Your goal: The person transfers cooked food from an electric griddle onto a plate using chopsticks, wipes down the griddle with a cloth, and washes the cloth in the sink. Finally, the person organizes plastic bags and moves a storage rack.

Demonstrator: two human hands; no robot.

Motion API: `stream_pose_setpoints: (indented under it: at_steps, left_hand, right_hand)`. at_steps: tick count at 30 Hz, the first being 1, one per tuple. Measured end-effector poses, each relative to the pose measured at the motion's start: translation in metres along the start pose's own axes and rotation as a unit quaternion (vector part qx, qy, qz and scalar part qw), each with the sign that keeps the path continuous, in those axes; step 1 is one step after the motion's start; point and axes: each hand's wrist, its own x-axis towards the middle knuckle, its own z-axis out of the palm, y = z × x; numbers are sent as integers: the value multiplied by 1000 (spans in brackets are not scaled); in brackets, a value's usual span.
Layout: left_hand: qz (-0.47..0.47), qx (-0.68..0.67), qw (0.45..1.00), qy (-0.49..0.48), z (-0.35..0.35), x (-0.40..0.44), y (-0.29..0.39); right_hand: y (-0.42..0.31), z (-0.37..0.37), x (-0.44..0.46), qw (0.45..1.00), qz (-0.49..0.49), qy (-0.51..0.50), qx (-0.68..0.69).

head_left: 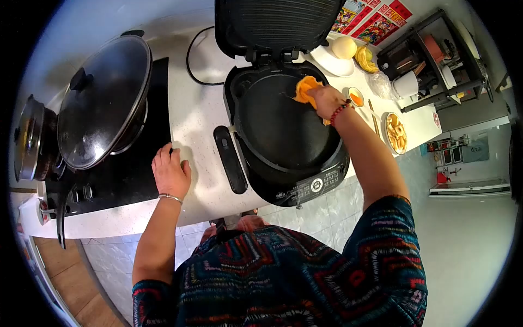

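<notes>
We are leaning over a broad electric griddle [287, 136], whose round black pan [275, 122] is showing a smooth, dark finish while its ridged lid [278, 24] is standing open behind. Our right hand [326, 102] is curling closed around a soft orange cloth [306, 89], which is bunching in loose folds at the far right side of the pan, close to the rim; a string of round red beads [340, 111] is circling that wrist. Our left hand [171, 173] is holding nothing: it is lying palm down, fingers loosely spread, near the edge where the glossy black cooktop [157, 125] is meeting the pale, speckled surface [196, 114], and a thin metal bangle [170, 197] is encircling its wrist. Between that hand and the pan, a long, rounded black handle [230, 161] is lying along the griddle's side, and a slim cord [188, 57] is looping out behind it. Over the cooktop, a domed, shiny lid [106, 98] is catching the light, with a metal pot [32, 136] sitting farther left. Right of the griddle, a smooth white plate [329, 64] is lying near curved yellow bananas [364, 60]; a small bowl [351, 91] is holding something orange, and a larger bowl [385, 131] is holding irregular golden pieces.
</notes>
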Motion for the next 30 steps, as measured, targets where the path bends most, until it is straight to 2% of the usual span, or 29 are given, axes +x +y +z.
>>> stream_pose_setpoints:
  at_steps: [2,5,7,10,11,13,17,19,23,24,25,27,30]
  left_hand:
    - [-10,-1,1000,-9,2,-2,-2]
    - [-7,-3,1000,-7,1,-2,-2]
    - [-6,-4,1000,-8,2,-3,-2]
    - [-5,-3,1000,-5,2,-3,-2]
    - [-2,2,1000,-1,1,-3,-1]
    - [1,8,1000,4,1,-3,0]
    - [-3,7,1000,0,2,-3,-1]
    - [-3,8,1000,-4,2,-3,-1]
    - [-8,8,1000,-10,2,-3,0]
    - [-6,6,1000,-9,2,-3,0]
    - [-5,9,1000,-10,2,-2,-1]
    - [-2,10,1000,-1,2,-3,0]
    - [-3,17,1000,0,2,-2,1]
  right_hand:
    - [3,-4,-20,995,20,-92,29]
    - [0,-7,-52,993,2,-95,76]
    - [-10,-15,-64,980,-19,-171,102]
    - [-31,-20,-80,972,-96,-151,153]
    - [-38,-23,-82,965,-146,-117,186]
    - [-55,-23,-81,952,-185,-83,228]
    - [-89,-17,-70,950,-171,-41,257]
    - [-105,-14,-62,958,-118,-41,258]
    - [-123,-3,-40,957,-92,23,274]
    - [-118,0,-36,947,-146,67,280]
    - [-115,-14,-36,946,-146,67,283]
    - [-99,-43,-41,933,-155,-77,316]
    - [-79,-36,-41,925,-226,-78,296]
